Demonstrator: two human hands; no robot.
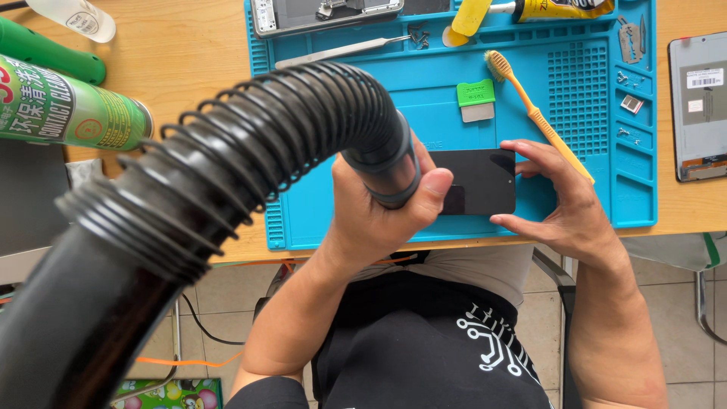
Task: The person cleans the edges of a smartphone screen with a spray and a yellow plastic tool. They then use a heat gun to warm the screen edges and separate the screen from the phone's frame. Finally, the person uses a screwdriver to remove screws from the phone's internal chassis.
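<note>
Black phone (477,180), flat on blue mat (424,220), long axis left-right: right hand (564,201) steadies its right edge with spread fingers; left hand (379,216), clamped round black corrugated hose (250,163), holds the nozzle over its left end.

Your wooden table (189,53) carried a blue mat (447,113), a green can (68,110), a clear bottle (76,17) and — at the right edge — a grey panel (700,106).
</note>
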